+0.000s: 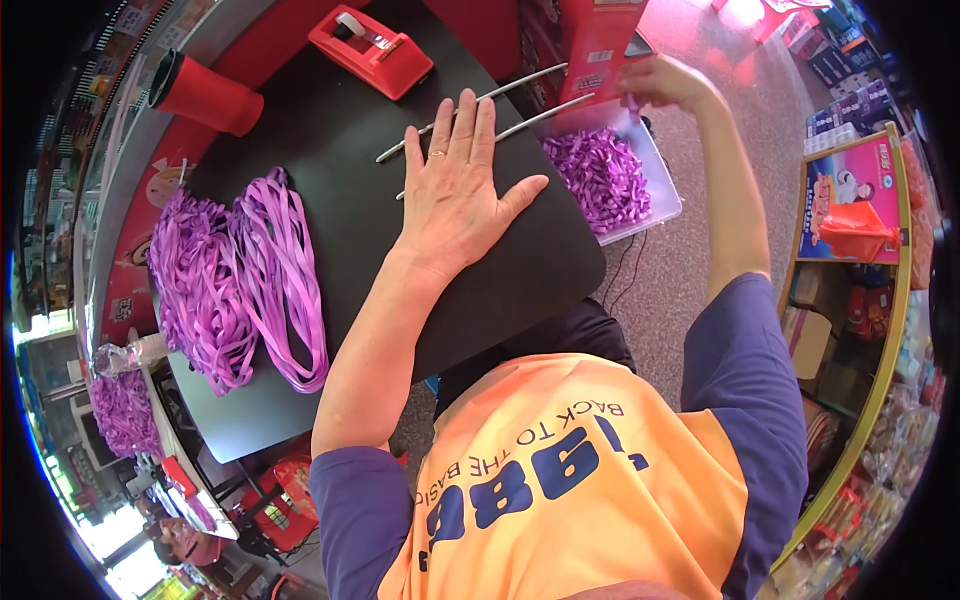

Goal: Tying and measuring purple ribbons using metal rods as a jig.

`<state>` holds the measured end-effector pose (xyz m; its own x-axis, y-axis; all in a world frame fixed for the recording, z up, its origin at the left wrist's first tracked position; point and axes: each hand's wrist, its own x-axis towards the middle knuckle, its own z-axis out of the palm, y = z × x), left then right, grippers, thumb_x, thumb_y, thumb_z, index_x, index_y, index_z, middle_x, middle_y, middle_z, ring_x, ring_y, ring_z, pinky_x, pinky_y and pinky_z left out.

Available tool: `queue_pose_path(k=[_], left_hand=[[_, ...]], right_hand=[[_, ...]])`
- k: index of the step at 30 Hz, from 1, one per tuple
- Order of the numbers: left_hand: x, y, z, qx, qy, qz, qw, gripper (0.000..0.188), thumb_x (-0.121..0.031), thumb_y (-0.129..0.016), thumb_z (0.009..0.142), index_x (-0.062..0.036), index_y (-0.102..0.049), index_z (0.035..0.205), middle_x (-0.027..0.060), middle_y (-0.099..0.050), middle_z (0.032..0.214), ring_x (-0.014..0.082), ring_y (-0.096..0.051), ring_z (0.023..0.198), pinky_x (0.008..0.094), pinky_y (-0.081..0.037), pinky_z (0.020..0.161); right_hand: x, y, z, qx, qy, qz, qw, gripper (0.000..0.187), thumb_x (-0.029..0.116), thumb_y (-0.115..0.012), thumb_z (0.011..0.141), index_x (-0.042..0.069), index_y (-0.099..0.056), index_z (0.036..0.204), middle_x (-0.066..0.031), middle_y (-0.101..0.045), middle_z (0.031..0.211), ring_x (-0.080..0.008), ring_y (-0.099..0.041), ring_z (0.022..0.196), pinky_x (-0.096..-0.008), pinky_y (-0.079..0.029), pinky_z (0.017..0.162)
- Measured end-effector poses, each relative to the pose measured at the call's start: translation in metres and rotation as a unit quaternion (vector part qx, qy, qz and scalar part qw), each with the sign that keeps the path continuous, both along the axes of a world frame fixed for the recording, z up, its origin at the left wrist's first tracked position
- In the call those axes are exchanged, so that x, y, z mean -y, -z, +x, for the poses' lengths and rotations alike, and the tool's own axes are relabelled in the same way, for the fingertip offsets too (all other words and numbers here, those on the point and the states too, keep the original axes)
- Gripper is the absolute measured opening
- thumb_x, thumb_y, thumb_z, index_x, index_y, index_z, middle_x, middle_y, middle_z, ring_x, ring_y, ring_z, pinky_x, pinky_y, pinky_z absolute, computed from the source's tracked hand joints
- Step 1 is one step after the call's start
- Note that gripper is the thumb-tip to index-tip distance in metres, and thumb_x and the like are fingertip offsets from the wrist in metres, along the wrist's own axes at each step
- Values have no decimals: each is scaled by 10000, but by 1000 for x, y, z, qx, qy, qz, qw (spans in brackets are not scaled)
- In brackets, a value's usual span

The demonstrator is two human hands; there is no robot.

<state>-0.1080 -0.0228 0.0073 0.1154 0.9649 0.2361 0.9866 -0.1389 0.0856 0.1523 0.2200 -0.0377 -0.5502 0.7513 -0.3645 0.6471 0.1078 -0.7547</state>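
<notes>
Below your head, a black, smooth table (330, 150) fills the middle of the view, its far corner pointing away from you. Around it is a shop: speckled grey floor (680, 270) to your right, a red counter (150, 200) curving along the left, and shelves of boxed goods (860, 250) at the right edge.

One large heap of loose purple plastic ribbon loops (240, 280) lies on the left part of the table. One clear, shallow plastic tray (655, 170) sits at the table's right edge, filled with small purple ribbon bows (600, 178). One red tape dispenser (370, 45) stands at the far corner. One red cylindrical cup (205, 95) lies tipped on the counter beyond the table.

Two thin metal rods (500, 115) lie side by side on the table, running from under your fingertips toward the tray.

Your left hand (455, 190) rests flat on the table, palm down, fingers straight and close together, thumb spread toward the tray. It grips nothing; its fingertips lie over the rods. One ring shows on a finger.

Your right hand (665, 85) is raised just above the far end of the tray, fingers pinched together on a small purple piece (632, 103). What exactly that piece is I cannot tell.
</notes>
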Motion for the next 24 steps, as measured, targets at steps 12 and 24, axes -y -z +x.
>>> queue_pose_path(k=[12,24], left_hand=[[37,-29,21,-1,96,154,983,476,-309,-579,802,-63,-527,1207,175,-465,1296,302,-427,1211,519,-294,999],[185,-31,-24,267,194,163,930,152,-174,-647,728,-43,-637,805,96,-639,939,237,-606,972,421,-441,864]], right_hand=[[71,24,14,114,52,283,951,361,287,-640,817,-2,-642,1033,-217,-644,960,-315,-638,912,-373,-481,805],[211,-200,-207,-144,-278,336,888,165,70,-609,834,-5,-642,977,-66,-641,822,-122,-598,731,-243,-470,679]])
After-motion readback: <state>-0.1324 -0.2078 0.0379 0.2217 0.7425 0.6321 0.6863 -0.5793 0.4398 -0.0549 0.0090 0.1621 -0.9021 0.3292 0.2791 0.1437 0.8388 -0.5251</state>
